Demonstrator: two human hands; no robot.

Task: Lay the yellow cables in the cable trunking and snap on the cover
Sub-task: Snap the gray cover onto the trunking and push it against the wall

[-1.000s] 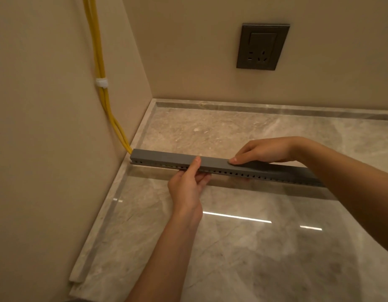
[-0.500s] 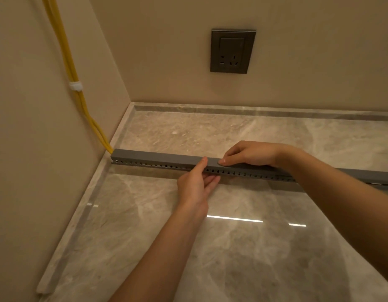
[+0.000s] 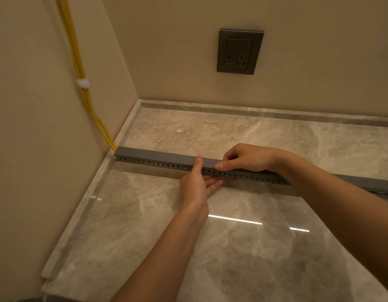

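Observation:
A long grey cable trunking (image 3: 158, 159) with a row of side holes lies across the marble floor, its left end against the left wall and its grey cover on top. Yellow cables (image 3: 79, 62) run down the left wall, held by a white clip (image 3: 83, 83), and enter the trunking's left end. My left hand (image 3: 198, 184) pinches the trunking near its middle, thumb on the cover, fingers under the front side. My right hand (image 3: 246, 158) presses down on the cover just to the right, fingers curled over it.
A dark wall socket (image 3: 240, 51) sits on the back wall above the marble skirting (image 3: 254, 111). Polished marble floor (image 3: 243, 247) spreads in front of the trunking, with light reflections. The left wall stands close beside the trunking's end.
Both hands have slid a little to the right along the trunking cover. The camera view has shifted sideways and back.

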